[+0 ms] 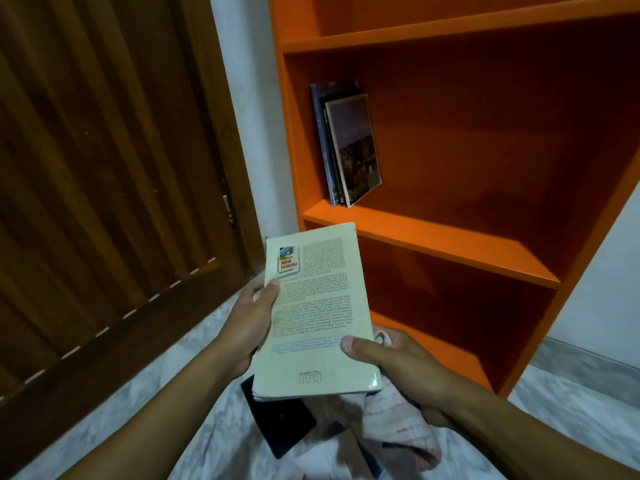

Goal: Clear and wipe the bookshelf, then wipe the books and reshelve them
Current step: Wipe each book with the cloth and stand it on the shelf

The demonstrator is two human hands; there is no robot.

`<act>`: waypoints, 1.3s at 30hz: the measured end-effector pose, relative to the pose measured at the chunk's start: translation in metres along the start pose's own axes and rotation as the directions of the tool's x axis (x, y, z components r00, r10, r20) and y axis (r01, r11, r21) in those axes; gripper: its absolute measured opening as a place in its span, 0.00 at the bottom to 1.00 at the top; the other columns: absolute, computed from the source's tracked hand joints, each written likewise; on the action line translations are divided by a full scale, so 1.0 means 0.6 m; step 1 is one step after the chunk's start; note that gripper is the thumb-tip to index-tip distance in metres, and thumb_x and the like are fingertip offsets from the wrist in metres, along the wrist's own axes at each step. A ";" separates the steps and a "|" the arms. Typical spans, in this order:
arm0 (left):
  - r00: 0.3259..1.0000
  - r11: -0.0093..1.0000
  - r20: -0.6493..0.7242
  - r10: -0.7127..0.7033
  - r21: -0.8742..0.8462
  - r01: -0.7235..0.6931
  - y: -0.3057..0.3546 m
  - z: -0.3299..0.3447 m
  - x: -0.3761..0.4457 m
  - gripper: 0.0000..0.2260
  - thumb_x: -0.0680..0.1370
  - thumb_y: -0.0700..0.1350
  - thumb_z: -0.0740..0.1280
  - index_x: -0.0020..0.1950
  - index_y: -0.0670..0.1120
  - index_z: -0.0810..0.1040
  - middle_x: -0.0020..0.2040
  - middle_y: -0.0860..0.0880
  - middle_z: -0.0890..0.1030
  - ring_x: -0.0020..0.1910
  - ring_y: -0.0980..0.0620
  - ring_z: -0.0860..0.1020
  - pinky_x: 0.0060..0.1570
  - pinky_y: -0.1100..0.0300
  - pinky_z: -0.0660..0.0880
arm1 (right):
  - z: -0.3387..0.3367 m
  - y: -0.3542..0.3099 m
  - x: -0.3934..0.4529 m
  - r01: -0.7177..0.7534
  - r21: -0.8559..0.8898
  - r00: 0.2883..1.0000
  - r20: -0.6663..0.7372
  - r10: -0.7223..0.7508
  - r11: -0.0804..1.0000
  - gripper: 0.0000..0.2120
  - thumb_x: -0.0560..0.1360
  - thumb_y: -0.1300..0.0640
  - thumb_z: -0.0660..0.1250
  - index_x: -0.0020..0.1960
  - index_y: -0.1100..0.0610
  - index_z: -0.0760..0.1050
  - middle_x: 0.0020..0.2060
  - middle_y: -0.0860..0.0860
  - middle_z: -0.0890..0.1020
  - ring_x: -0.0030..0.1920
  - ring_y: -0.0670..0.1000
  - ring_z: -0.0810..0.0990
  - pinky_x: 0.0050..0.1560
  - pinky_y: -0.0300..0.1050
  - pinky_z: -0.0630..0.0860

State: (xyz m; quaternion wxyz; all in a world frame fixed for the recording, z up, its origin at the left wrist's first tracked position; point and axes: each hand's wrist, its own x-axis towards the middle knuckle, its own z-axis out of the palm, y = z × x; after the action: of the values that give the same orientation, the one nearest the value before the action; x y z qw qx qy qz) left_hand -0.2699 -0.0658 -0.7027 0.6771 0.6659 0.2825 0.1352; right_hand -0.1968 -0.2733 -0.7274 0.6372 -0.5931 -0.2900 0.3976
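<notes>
Dim, warm light, deep shadows inside the bookshelf [485,140], wide-angle bending at edges.

Bookshelf [433,233]: bright orange boards and edges, interior shaded to dark rust-red

Held book [313,317]: pale cream cover, blocks of small reddish-brown print, a bluish block of print lower down, small orange-and-green cover picture at upper left corner

Shelved books [346,143]: spines dark blue and black; front one shows a greyish-purple cover with dark green lower part, pale border

Cloth [401,427]: white with faint pink-red checked lines

Dark book on floor [277,420]: plain black

Floor [194,403]: light grey-white, marbled

Door [104,168]: dark brown wood, vertical slats

Wall [252,98]: white
</notes>
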 end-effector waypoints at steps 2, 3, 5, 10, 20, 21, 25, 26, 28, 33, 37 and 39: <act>0.984 0.954 -0.083 0.159 0.268 -0.132 -0.005 0.011 -0.002 0.26 0.83 0.52 0.61 0.78 0.58 0.53 0.60 0.63 0.72 0.56 0.55 0.79 0.39 0.63 0.75 | 0.002 0.000 0.003 -0.006 -0.004 0.999 -0.033 0.006 1.000 0.15 0.81 0.59 0.64 0.66 0.57 0.77 0.60 0.51 0.83 0.60 0.52 0.82 0.57 0.42 0.79; 0.965 0.913 -0.074 0.252 0.350 -0.211 -0.009 0.016 -0.003 0.26 0.83 0.50 0.62 0.75 0.63 0.53 0.60 0.64 0.71 0.56 0.59 0.77 0.36 0.68 0.74 | 0.002 0.003 0.006 -0.027 -0.013 0.998 -0.065 0.026 1.000 0.14 0.80 0.59 0.65 0.64 0.57 0.78 0.58 0.51 0.84 0.58 0.52 0.83 0.55 0.41 0.80; 0.948 0.877 -0.024 0.316 0.389 -0.283 -0.019 0.030 -0.003 0.25 0.82 0.52 0.63 0.71 0.68 0.53 0.63 0.61 0.74 0.54 0.63 0.78 0.33 0.72 0.74 | 0.005 0.016 0.014 -0.070 -0.065 0.988 -0.143 0.060 0.995 0.12 0.78 0.59 0.69 0.61 0.58 0.80 0.55 0.51 0.85 0.54 0.52 0.85 0.53 0.45 0.81; 0.995 0.839 0.087 0.039 0.538 -0.080 -0.048 0.065 -0.008 0.44 0.76 0.68 0.62 0.71 0.69 0.26 0.82 0.44 0.50 0.75 0.38 0.65 0.68 0.39 0.70 | 0.022 0.039 0.024 -0.178 -0.382 0.939 -0.342 0.041 0.907 0.14 0.66 0.46 0.69 0.48 0.51 0.80 0.42 0.48 0.87 0.42 0.49 0.86 0.46 0.56 0.83; 0.988 0.962 -0.119 0.095 0.268 -0.060 -0.083 0.091 0.001 0.50 0.76 0.43 0.70 0.75 0.68 0.31 0.65 0.47 0.76 0.56 0.46 0.81 0.57 0.45 0.80 | 0.071 0.035 0.014 -0.162 -0.920 0.964 -0.224 -0.140 0.358 0.16 0.73 0.38 0.60 0.56 0.45 0.68 0.51 0.46 0.80 0.45 0.52 0.79 0.38 0.46 0.73; 0.990 0.982 -0.116 0.076 0.179 -0.054 -0.085 0.089 0.005 0.48 0.76 0.43 0.70 0.76 0.69 0.36 0.65 0.48 0.77 0.56 0.46 0.81 0.56 0.44 0.80 | 0.075 0.033 0.016 -0.137 -0.945 0.972 -0.186 -0.145 0.296 0.18 0.73 0.37 0.61 0.58 0.45 0.68 0.52 0.47 0.80 0.46 0.52 0.79 0.39 0.46 0.73; 0.998 0.990 -0.068 -0.014 -0.140 0.004 -0.091 0.076 0.021 0.35 0.79 0.39 0.66 0.76 0.67 0.56 0.58 0.43 0.83 0.48 0.42 0.85 0.46 0.43 0.83 | 0.048 -0.006 0.018 -0.111 -0.865 0.991 -0.136 -0.016 0.489 0.16 0.73 0.38 0.67 0.50 0.49 0.73 0.47 0.47 0.83 0.45 0.50 0.82 0.40 0.44 0.76; 0.998 0.981 -0.049 -0.033 -0.191 0.024 -0.088 0.072 0.023 0.33 0.80 0.38 0.64 0.77 0.64 0.57 0.56 0.41 0.84 0.46 0.41 0.86 0.43 0.45 0.83 | 0.027 -0.025 0.018 -0.128 -0.763 0.987 -0.161 0.004 0.633 0.15 0.73 0.41 0.70 0.49 0.51 0.75 0.43 0.48 0.85 0.42 0.47 0.84 0.39 0.43 0.79; 0.999 0.971 -0.011 -0.051 -0.235 0.047 -0.081 0.063 0.026 0.30 0.82 0.38 0.63 0.78 0.61 0.57 0.54 0.39 0.85 0.45 0.41 0.86 0.39 0.47 0.83 | -0.025 -0.064 0.019 -0.179 -0.446 0.948 -0.317 0.033 0.877 0.12 0.73 0.49 0.74 0.47 0.56 0.78 0.38 0.50 0.86 0.37 0.47 0.85 0.38 0.43 0.81; 1.000 0.970 0.002 -0.004 -0.242 0.004 -0.049 0.041 0.013 0.29 0.82 0.42 0.63 0.78 0.63 0.56 0.48 0.41 0.86 0.42 0.43 0.86 0.36 0.48 0.83 | -0.112 -0.107 -0.015 -0.278 0.501 0.816 -0.327 0.476 0.820 0.13 0.74 0.52 0.70 0.42 0.64 0.78 0.35 0.61 0.82 0.31 0.57 0.83 0.30 0.51 0.82; 0.997 0.967 -0.002 0.079 -0.244 -0.077 -0.027 0.025 0.003 0.28 0.82 0.41 0.63 0.76 0.65 0.59 0.47 0.42 0.86 0.40 0.45 0.86 0.35 0.49 0.83 | -0.105 -0.099 -0.022 -0.312 0.455 0.864 -0.229 0.449 0.834 0.09 0.77 0.62 0.64 0.52 0.68 0.77 0.42 0.67 0.84 0.39 0.62 0.86 0.41 0.64 0.82; 0.995 0.967 0.008 0.103 -0.235 -0.098 -0.021 0.018 -0.004 0.27 0.82 0.41 0.62 0.76 0.64 0.61 0.45 0.44 0.86 0.38 0.45 0.86 0.33 0.50 0.83 | -0.098 -0.113 -0.016 -0.179 0.500 0.877 -0.309 0.368 0.847 0.07 0.79 0.62 0.64 0.54 0.65 0.76 0.42 0.66 0.85 0.41 0.61 0.86 0.44 0.64 0.81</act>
State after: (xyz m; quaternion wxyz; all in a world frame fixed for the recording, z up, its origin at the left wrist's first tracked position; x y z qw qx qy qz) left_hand -0.2684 -0.0768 -0.7150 0.7462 0.5959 0.2237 0.1949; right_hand -0.1413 -0.3109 -0.6673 0.7385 -0.5300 0.0350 0.4154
